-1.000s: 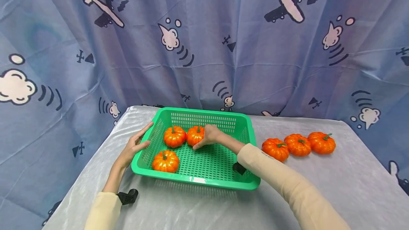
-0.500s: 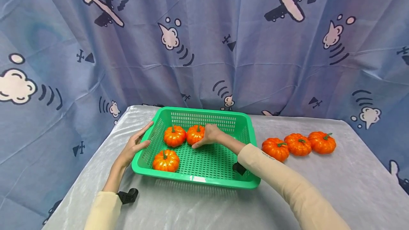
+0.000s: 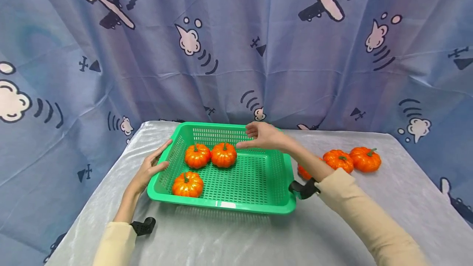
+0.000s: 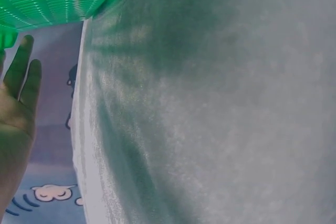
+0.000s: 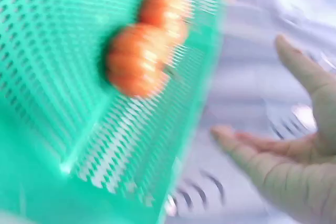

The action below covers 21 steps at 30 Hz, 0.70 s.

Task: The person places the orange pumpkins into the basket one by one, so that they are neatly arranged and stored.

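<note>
A green plastic basket (image 3: pixel 255 207) with slotted walls holds 3 small orange pumpkins. Two of them, the back-left pumpkin (image 3: pixel 197 156) and the back-middle pumpkin (image 3: pixel 223 155), sit side by side; the front-left pumpkin (image 3: pixel 187 184) stands nearer me. My left hand (image 3: pixel 147 170) rests at the basket's left rim, fingers extended. Above the basket's back right part, my right hand (image 3: pixel 264 135) hovers with thumb and fingers spread and nothing between them. In the right wrist view that hand (image 5: pixel 294 156) is apart from the pumpkins, which look blurred.
On the table (image 3: pixel 207 241) right of the basket stand 3 more pumpkins in a row: a near one (image 3: pixel 304 171) partly behind my right forearm, a middle one (image 3: pixel 338 160) and a far one (image 3: pixel 365 159). A blue patterned curtain (image 3: pixel 221 52) hangs behind.
My right hand has let go of the back-middle pumpkin and risen up and to the right, leaving it in the basket. The left hand stays at the rim. The head view has shifted slightly.
</note>
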Available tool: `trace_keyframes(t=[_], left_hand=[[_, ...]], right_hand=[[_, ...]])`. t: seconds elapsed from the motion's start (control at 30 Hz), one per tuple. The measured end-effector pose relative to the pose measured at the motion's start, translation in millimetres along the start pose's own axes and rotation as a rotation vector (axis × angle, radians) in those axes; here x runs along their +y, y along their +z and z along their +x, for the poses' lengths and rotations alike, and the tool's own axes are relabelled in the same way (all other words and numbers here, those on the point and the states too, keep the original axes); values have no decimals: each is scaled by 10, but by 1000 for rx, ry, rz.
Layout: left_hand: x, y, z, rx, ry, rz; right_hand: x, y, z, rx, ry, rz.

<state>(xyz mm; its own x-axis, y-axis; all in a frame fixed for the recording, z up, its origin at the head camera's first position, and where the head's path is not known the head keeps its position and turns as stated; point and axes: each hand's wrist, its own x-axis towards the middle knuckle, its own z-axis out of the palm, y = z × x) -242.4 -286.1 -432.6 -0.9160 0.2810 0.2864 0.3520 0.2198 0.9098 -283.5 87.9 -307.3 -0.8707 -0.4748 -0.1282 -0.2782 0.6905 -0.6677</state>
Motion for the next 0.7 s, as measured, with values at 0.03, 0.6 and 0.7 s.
trace_keyframes(t=[0.03, 0.6, 0.7], left_hand=[[2, 4, 1, 0, 0, 1], [31, 16, -22, 5, 29, -45], [27, 28, -12, 8, 37, -45]], right_hand=[[56, -96, -105, 26, -48, 85], [2275, -629, -1998, 129, -199, 674], [2529, -630, -2233, 202, -136, 758]])
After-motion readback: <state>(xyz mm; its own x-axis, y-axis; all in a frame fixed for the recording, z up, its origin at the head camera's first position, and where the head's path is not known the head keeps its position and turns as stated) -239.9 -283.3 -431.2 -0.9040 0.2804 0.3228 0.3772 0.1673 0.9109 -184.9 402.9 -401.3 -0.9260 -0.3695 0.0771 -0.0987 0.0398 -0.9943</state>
